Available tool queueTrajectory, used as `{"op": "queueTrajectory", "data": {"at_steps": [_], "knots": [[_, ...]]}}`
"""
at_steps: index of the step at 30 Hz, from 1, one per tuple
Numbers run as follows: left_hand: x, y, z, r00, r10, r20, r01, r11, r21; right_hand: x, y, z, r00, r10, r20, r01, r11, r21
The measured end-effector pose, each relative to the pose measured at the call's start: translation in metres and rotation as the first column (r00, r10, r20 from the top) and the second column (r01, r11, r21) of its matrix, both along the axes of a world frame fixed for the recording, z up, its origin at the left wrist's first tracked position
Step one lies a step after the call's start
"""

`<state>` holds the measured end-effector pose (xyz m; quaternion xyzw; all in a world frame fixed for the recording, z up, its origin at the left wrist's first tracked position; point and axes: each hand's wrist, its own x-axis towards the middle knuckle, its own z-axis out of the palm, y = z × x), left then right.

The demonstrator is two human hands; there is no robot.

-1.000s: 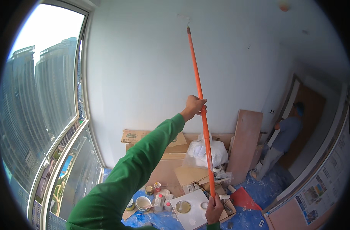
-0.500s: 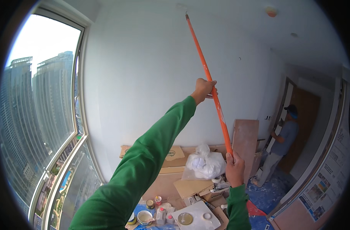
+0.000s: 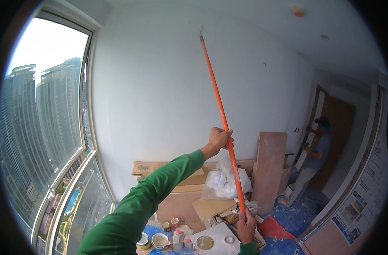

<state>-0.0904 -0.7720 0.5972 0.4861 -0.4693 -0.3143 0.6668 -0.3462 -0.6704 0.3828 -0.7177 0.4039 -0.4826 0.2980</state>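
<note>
A long orange pole [image 3: 215,91] slants up in front of me, its far end close to the upper part of the pale wall [image 3: 160,93]. That end carries a thin wire frame and what looks like a pale paint roller [image 3: 196,25], hard to make out against the wall. My left hand [image 3: 220,139], arm stretched out in a green sleeve, is closed around the pole's middle. Lower down, my right hand [image 3: 246,226] grips the pole near its bottom end.
Below the wall lie cardboard [image 3: 149,168], a white plastic bag [image 3: 223,182], paint tins [image 3: 161,240] and a leaning board [image 3: 270,170]. A tall window [image 3: 49,106] runs along the left. At the right, a person [image 3: 317,153] stands by a doorway, on blue floor sheeting [image 3: 296,221].
Both my hands have moved down with the pole, and its tip has dropped lower on the wall and slightly left. The person at the doorway has shifted their arms.
</note>
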Motion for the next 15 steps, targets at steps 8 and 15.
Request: {"op": "queueTrajectory", "data": {"at_steps": [8,15], "knots": [[0.015,-0.025,0.096,1.000,0.002,0.002,-0.002,0.985,-0.171,0.003,-0.012,0.089,0.906,0.278,0.319,-0.332,0.934,0.129],[0.028,-0.043,0.163,0.996,0.079,0.033,-0.071,0.976,-0.204,0.021,-0.041,0.151,0.925,0.300,0.233,-0.322,0.945,0.060]]}}
